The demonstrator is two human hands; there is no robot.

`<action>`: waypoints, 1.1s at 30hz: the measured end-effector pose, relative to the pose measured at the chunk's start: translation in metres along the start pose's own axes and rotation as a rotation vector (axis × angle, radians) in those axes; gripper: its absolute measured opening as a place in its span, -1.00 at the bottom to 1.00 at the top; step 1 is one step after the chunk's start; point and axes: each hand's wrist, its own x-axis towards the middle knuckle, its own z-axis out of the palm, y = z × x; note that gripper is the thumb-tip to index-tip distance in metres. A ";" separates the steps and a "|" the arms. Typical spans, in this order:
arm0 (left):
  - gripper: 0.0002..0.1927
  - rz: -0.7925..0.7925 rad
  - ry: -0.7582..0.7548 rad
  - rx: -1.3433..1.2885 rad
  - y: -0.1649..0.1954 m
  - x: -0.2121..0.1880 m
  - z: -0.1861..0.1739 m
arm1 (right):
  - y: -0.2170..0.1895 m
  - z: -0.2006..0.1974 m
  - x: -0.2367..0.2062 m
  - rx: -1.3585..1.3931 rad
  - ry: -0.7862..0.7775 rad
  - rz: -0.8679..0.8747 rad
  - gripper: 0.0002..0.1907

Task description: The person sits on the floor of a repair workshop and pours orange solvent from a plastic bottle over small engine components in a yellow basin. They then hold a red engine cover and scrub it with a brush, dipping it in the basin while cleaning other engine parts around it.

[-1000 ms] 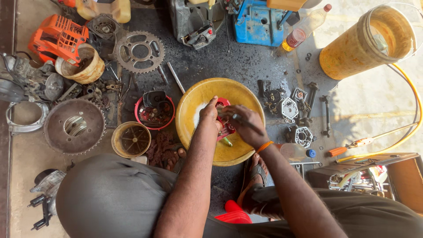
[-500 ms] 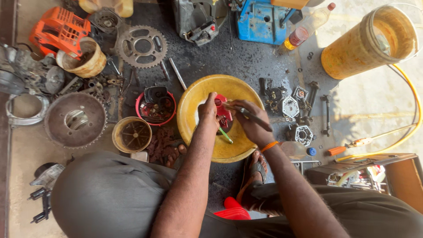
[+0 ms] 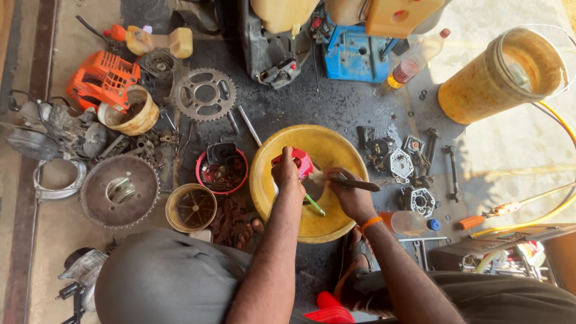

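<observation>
Since before, both hands rose slightly: left hand [image 3: 287, 171] grips red part [image 3: 302, 162], right hand [image 3: 348, 191] clasps brush [image 3: 354, 183].

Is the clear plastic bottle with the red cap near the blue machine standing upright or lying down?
Lying down: the clear plastic bottle with the red cap lies on its side on the dark ground, cap pointing toward the tall yellow bucket.

Both forearms reach toward 12 o'clock from the lower edge. The left hand [image 3: 287, 171] is curled shut, knuckles up. The right hand [image 3: 348, 191], at its 3 o'clock, is fisted too, its wrist wearing 1 orange band.
</observation>
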 end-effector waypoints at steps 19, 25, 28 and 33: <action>-0.59 -0.083 -0.058 0.067 0.001 0.004 -0.005 | -0.014 -0.004 -0.005 0.018 0.069 -0.091 -0.75; -0.50 -0.010 -0.120 0.130 0.000 0.002 -0.002 | -0.025 -0.021 0.003 0.095 0.076 -0.012 -0.74; -0.52 0.005 -0.194 0.019 -0.003 0.004 -0.002 | -0.029 -0.021 -0.002 0.061 -0.013 -0.095 -0.77; -0.53 0.076 -0.184 -0.052 0.003 0.011 -0.004 | -0.031 -0.019 -0.004 -0.100 -0.052 -0.114 -0.74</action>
